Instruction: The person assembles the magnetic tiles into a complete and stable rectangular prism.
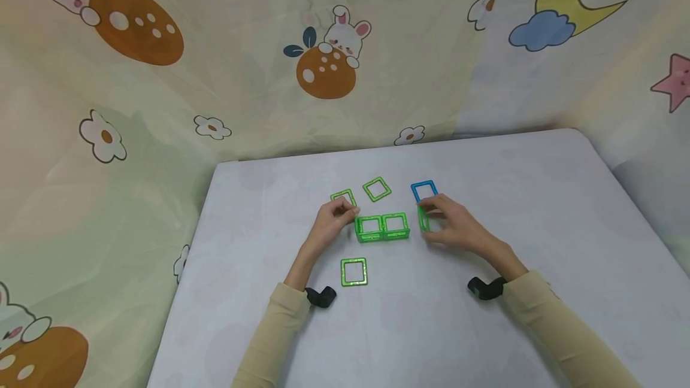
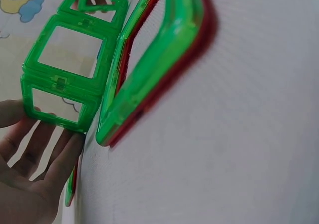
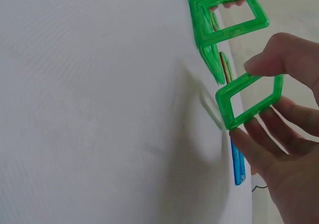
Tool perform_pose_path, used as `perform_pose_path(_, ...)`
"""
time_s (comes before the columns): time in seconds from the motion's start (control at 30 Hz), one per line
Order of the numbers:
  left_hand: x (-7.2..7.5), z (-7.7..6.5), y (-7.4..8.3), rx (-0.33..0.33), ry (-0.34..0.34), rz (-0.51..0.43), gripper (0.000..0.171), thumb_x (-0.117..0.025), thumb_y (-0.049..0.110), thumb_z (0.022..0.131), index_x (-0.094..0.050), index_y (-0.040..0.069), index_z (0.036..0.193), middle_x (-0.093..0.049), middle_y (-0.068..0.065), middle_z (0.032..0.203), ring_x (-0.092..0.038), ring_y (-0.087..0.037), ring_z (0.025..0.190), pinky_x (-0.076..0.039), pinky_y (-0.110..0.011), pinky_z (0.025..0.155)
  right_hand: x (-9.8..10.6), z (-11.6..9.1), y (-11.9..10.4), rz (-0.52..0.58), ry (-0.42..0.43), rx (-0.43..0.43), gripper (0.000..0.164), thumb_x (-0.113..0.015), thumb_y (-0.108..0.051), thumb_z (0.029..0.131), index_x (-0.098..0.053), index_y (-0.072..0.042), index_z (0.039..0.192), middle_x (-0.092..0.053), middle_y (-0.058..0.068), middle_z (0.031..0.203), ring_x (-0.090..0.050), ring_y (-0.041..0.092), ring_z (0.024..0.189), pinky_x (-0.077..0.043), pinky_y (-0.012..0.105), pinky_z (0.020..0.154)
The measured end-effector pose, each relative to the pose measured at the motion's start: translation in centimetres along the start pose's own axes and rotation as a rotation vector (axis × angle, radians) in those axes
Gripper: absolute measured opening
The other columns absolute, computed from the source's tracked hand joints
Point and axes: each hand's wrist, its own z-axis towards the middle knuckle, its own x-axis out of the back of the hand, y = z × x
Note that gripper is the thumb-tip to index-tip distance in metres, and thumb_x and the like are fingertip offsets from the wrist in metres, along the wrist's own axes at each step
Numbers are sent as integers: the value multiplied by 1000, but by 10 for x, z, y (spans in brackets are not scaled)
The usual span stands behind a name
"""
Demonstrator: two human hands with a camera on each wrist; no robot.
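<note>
Several green square magnetic tiles (image 1: 383,227) stand joined in a low row at mid-table. At the row's left end, my left hand (image 1: 331,223) pinches the end tile (image 2: 59,83) between thumb and fingers. Apart from the row's right end, my right hand (image 1: 455,225) grips a single green square tile (image 3: 225,108) by its edges, thumb on one side and fingers on the other. That tile is upright, close over the table in the right wrist view. A blue square tile (image 1: 423,183) lies just behind the right hand.
One loose green tile (image 1: 354,284) lies in front of the row. Behind it lie another green tile (image 1: 382,196) and one partly hidden by the left hand (image 1: 341,192). The white table (image 1: 539,196) backs onto a patterned cloth (image 1: 248,76).
</note>
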Motion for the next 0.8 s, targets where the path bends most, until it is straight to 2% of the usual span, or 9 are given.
perform_pose_path(0.1, 1, 0, 0, -10, -5, 0, 17, -70, 27, 99, -69, 10, 96, -66, -1, 96, -59, -16, 89, -50, -29, 80, -3, 1, 1, 48, 10, 16, 60, -80, 3, 78, -56, 2, 133, -59, 19, 130, -61, 38, 121, -54, 47, 101)
perform_pose_path(0.3, 1, 1, -2, -28, -7, 15, 16, -69, 27, 100, -68, 12, 94, -67, -2, 96, -60, -17, 89, -50, -31, 81, -10, 5, 4, 149, -19, -28, 64, -79, 5, 78, -53, 0, 136, -57, 18, 137, -59, 38, 127, -53, 40, 102)
perform_pose_path(0.8, 0, 0, 0, -16, -1, 19, 14, -69, 24, 100, -68, 11, 94, -67, -2, 97, -60, -17, 90, -51, -32, 81, -17, 11, 4, 264, -41, -47, 66, -77, 9, 79, -50, 2, 138, -52, 22, 140, -51, 43, 136, -50, 37, 106)
